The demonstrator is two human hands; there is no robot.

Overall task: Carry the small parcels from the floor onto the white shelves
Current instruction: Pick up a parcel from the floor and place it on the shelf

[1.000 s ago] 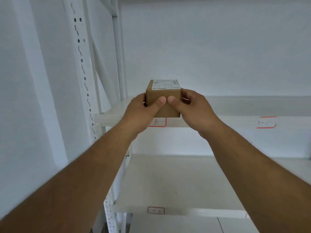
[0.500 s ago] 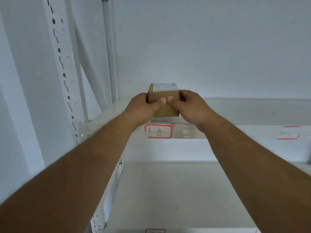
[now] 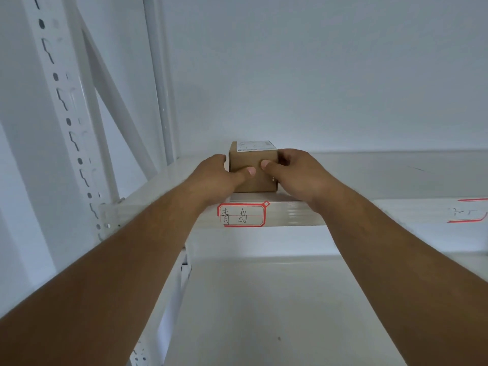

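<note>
A small brown cardboard parcel with a white label on top rests on the upper white shelf, near its front edge and left end. My left hand grips its left side, thumb on the front face. My right hand grips the right side, thumb also on the front. Both thumbs nearly touch in the middle of the parcel's front.
A red-bordered handwritten label is stuck on the shelf's front beam below the parcel; another label sits further right. A perforated white upright and diagonal brace stand at left. A lower shelf lies beneath my arms.
The parcel has moved forward and down onto the upper shelf, with both hands still on it. The view has come closer to the shelf.
</note>
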